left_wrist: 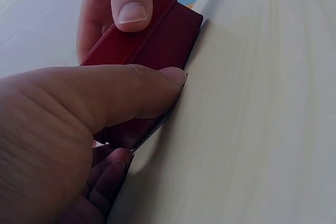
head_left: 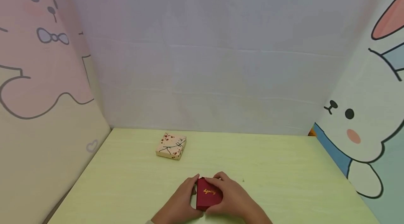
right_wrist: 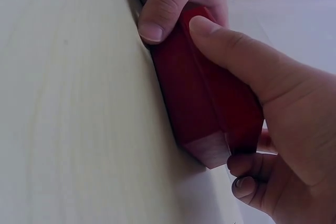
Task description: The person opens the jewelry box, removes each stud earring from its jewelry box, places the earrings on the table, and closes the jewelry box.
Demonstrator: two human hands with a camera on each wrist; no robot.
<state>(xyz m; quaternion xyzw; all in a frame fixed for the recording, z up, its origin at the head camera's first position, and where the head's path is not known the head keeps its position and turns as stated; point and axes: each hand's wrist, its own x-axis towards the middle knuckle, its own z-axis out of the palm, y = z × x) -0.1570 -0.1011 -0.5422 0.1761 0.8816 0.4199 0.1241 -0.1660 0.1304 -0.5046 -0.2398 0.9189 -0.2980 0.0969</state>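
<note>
A dark red jewelry box (head_left: 206, 201) with gold lettering on its top sits at the near middle of the table. My left hand (head_left: 183, 201) grips it from the left, and in the left wrist view its thumb presses low on the box's side. From the right, my right hand (head_left: 233, 197) holds the upper, lid part, with the thumb on the brighter red edge (right_wrist: 233, 100) in the right wrist view. A seam runs between the lid and the darker lower part (right_wrist: 184, 90). The box looks closed, and its underside is hidden.
Farther back, left of centre, a small cream box (head_left: 171, 146) with a red blossom-and-branch pattern lies on the pale yellow-green table (head_left: 268, 168). A white cloth (head_left: 214, 59) hangs behind, and cartoon-printed panels stand at both sides.
</note>
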